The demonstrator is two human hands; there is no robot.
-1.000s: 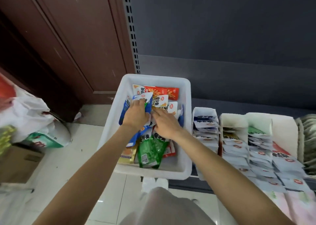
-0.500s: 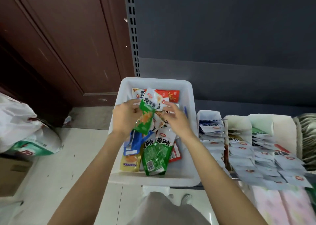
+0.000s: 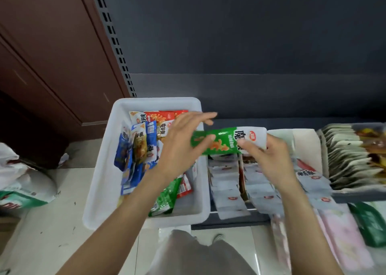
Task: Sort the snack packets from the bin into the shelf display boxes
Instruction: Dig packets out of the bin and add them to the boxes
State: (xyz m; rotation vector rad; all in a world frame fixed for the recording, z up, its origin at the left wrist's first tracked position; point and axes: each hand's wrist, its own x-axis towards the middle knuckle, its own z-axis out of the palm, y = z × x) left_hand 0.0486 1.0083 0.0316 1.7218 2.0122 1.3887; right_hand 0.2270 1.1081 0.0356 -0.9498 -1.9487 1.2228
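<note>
Bare forearms, no sleeves; grey trousers, light shoe.

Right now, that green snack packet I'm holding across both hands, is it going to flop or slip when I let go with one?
Probably light: the left hand steadies the green packet with only a thumb, fingers spread. It likely sags little; it spans level to the right hand without drooping. The glossy film looks slippery, so pinch firmly.

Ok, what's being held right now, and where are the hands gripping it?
A green and white snack packet, held sideways. The right hand pinches its white end; the left hand has its thumb on the green end, other fingers spread.
</note>
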